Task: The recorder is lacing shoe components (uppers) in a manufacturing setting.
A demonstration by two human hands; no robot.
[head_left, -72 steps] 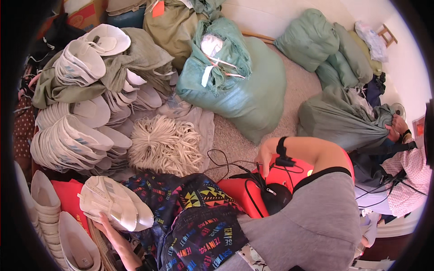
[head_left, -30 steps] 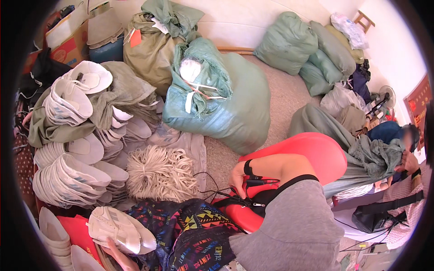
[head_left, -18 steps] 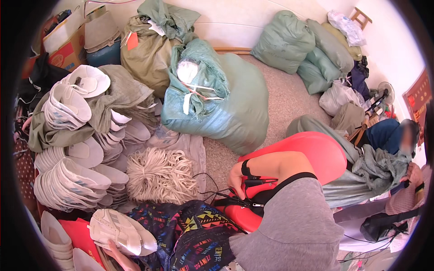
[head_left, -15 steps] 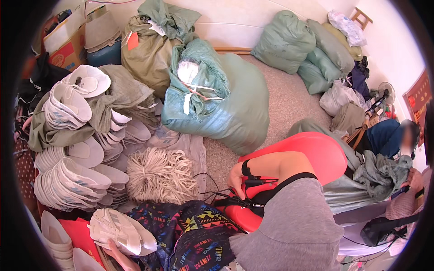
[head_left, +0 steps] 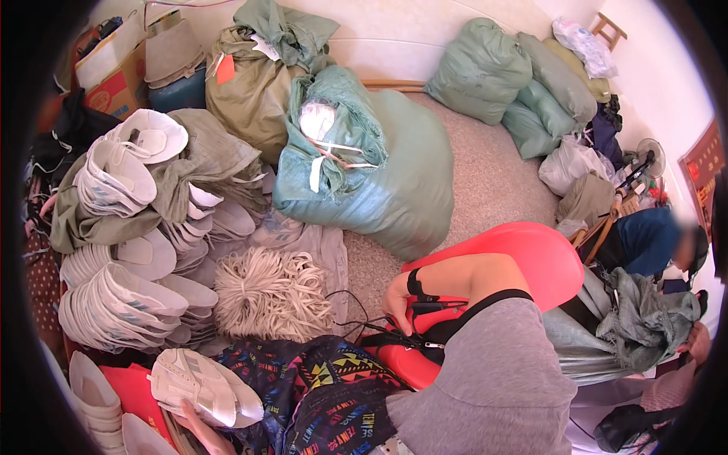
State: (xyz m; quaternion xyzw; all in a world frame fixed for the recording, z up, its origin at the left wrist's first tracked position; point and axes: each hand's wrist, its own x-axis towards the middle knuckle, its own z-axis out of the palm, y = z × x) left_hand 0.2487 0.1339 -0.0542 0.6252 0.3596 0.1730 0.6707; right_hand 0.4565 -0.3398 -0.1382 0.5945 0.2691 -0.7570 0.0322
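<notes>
A white shoe upper [head_left: 205, 387] is kept low at the lap, pinched from beneath by the left hand [head_left: 199, 418], its grip closed on it, while the right hand [head_left: 398, 302] is curled around black cables [head_left: 356, 326] against a red stool [head_left: 485, 280], apparently to keep them aside.

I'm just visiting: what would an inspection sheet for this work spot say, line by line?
Surface: speckled floor, largely covered.
Job's things: white shoe in left hand; red stool under right hand.
Clutter: stacked shoe uppers, lace bundle, green sacks.
Hands: left grips the shoe from beneath; right rests on the stool edge, wrist strapped.
Cables: black wires beside the stool.
Surroundings: cardboard boxes, fan, another person seated at right.
</notes>
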